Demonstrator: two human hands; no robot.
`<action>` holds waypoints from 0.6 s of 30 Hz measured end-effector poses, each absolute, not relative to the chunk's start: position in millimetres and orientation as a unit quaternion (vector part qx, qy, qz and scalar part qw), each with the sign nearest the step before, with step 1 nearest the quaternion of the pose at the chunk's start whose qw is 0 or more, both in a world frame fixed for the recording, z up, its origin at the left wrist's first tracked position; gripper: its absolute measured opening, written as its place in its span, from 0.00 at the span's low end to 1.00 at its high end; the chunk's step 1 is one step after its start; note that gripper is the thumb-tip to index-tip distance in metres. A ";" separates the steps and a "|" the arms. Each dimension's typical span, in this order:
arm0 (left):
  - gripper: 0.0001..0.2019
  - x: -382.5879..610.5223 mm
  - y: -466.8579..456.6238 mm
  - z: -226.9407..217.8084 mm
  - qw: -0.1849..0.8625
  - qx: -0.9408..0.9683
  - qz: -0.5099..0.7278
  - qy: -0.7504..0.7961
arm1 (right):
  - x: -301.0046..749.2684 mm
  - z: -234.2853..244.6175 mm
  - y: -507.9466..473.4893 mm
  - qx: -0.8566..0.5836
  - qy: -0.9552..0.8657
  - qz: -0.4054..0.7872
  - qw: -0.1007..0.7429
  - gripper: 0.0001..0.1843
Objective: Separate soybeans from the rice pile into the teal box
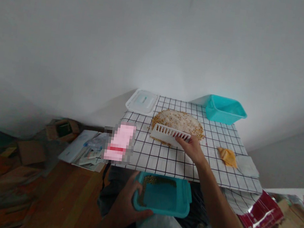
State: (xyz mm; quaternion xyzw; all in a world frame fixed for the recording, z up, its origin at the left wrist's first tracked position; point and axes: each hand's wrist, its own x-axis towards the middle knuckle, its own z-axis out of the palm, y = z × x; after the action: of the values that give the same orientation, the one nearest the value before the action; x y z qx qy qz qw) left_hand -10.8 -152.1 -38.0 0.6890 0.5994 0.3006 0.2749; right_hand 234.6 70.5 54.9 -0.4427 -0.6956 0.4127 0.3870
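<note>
One bench (151,161) under a checked cloth carried most of the things. Two blue tubs were in view: the near tub (161,198), over the lap just below the bench's near edge, held tan grains along its left side and far edge; the far tub (218,116) stood at the bench's far right corner, its floor hidden. One pile (180,120), pale on top with tan grains around its rim, lay mid-bench. One white lid (142,101) lay flat at the far left corner. One white slotted strip (163,134) stood tilted against the pile's near side; the right hand (191,146) pinched its right end, thumb on the near face. The left hand (127,203) gripped the near tub's left side, thumb along the near wall. One pink item (121,140) lay at the left edge, and one small yellow cloth (228,157) on the right.
</note>
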 end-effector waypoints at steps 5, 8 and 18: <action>0.25 -10.6 -152.6 -37.3 0.276 0.691 0.301 0.596 | 231.1 62.2 61.9 -0.436 -0.714 0.413 0.359 0.11; 0.25 -9.9 -151.6 -36.4 0.287 0.689 0.300 0.595 | 231.1 64.3 57.9 -0.427 -0.723 0.415 0.351 0.13; 0.26 -13.7 -149.3 -39.8 0.286 0.683 0.303 0.600 | 236.7 71.7 44.0 -0.410 -0.742 0.412 0.334 0.12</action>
State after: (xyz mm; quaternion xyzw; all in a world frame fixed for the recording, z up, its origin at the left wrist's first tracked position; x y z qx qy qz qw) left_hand -13.7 -149.3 -39.8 0.6829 0.6000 0.3034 0.2858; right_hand 236.7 44.0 71.7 -0.4100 -0.7416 0.4125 0.3344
